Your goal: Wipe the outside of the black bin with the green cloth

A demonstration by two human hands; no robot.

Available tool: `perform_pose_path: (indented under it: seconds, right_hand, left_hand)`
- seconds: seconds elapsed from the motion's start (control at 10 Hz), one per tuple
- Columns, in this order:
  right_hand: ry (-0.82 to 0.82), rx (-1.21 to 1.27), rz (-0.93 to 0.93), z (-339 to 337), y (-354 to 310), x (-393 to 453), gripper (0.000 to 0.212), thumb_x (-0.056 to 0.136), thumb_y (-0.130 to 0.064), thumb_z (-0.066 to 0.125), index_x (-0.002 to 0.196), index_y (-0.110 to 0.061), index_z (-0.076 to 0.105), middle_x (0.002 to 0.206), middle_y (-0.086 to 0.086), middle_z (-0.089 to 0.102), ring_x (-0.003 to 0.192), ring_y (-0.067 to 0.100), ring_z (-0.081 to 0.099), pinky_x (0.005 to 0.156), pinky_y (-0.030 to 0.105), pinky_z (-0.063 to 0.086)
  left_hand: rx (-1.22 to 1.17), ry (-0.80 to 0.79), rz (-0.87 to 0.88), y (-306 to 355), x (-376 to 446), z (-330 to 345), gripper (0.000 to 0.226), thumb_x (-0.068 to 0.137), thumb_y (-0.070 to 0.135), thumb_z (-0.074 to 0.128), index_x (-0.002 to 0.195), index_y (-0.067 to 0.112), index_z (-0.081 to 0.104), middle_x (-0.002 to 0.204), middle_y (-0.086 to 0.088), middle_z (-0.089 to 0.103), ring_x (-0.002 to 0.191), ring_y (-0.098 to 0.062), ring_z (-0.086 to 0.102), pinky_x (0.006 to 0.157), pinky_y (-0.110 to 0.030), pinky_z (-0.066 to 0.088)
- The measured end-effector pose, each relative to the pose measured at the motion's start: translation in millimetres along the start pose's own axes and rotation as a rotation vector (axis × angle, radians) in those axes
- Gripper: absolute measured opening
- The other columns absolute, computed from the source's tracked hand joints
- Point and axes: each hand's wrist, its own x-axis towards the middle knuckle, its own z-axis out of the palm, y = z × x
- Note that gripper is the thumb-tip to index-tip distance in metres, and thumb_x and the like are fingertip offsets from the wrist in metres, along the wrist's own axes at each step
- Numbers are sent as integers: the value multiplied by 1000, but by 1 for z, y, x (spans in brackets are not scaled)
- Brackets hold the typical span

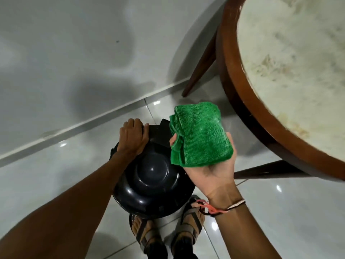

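Note:
The black bin (pixel 153 184) stands on the tiled floor just in front of my feet, seen from above with its round glossy lid on. My left hand (pixel 133 136) rests on the far left edge of the lid, fingers curled over the rim. My right hand (pixel 212 165) is held palm up above the bin's right side. A folded green cloth (pixel 200 134) lies in that palm, pinched by the thumb at its left edge. The cloth does not touch the bin.
A round table (pixel 233 75) with a brown wooden rim and pale marble top fills the right. Two of its legs (pixel 201 66) slope down to the floor near the bin. A grey wall with a skirting strip (pixel 78 128) runs behind. My sandalled feet (pixel 168 227) stand below the bin.

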Motion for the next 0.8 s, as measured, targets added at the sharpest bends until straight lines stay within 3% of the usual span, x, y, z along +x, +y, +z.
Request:
perform_pose_path:
  seconds: [0.1,0.2,0.3,0.4,0.5,0.6,0.7,0.8]
  right_hand:
    - [24,-176,-60,25,-22,-11,44,72,-35,72,108,-10,76,114,15,72,100,31,69,96,43,57]
    - [82,-482,-341,67,-69,-21,47,76,-32,71,119,-13,68,119,9,67,108,27,63,96,39,50]
    - [340,-1401,-929,97,-115,-26,42,85,-29,64,125,-13,67,114,-6,74,107,14,68,92,31,56]
    - [573,-2238,-995,100,-153,-19,46,96,-29,61,140,-13,59,152,17,53,143,35,47,116,45,41]
    - [666,-2634,-557,98,-172,-2,53,107,-41,48,156,-23,43,171,18,28,159,38,26,124,54,28]
    - [620,-2757,-427,118,-176,-11,63,109,-52,32,166,-29,18,177,17,10,165,35,10,129,65,12]
    - [617,-2839,-455,176,-181,-15,73,106,-62,26,167,-29,6,177,17,8,166,34,8,128,69,8]
    - [573,-2797,-835,305,-193,-30,83,98,-73,14,167,-27,9,176,18,14,165,34,12,128,68,6]
  left_hand:
    - [39,4,66,13,-8,-21,45,113,34,43,139,1,57,140,-24,59,128,-44,55,107,-52,40]
    - [125,94,174,48,-26,-67,68,108,53,31,163,13,36,169,-20,37,154,-40,39,125,-55,30]
    - [210,212,327,85,-36,-108,75,106,62,26,168,20,25,176,-19,23,160,-39,31,128,-63,24]
    - [293,318,441,124,-39,-145,72,108,63,29,164,18,36,171,-22,31,155,-39,42,123,-66,33]
    - [375,341,467,158,-29,-184,75,107,66,23,165,20,36,170,-22,34,153,-36,45,123,-64,35]
    - [442,378,532,187,-32,-235,73,107,65,33,163,19,39,167,-23,40,149,-37,52,119,-66,40]
    - [432,414,586,212,-18,-306,76,105,67,29,166,23,31,173,-20,30,156,-37,41,124,-71,29]
    - [397,572,581,260,-21,-426,82,100,71,21,169,26,19,178,-16,16,163,-35,25,128,-72,18]
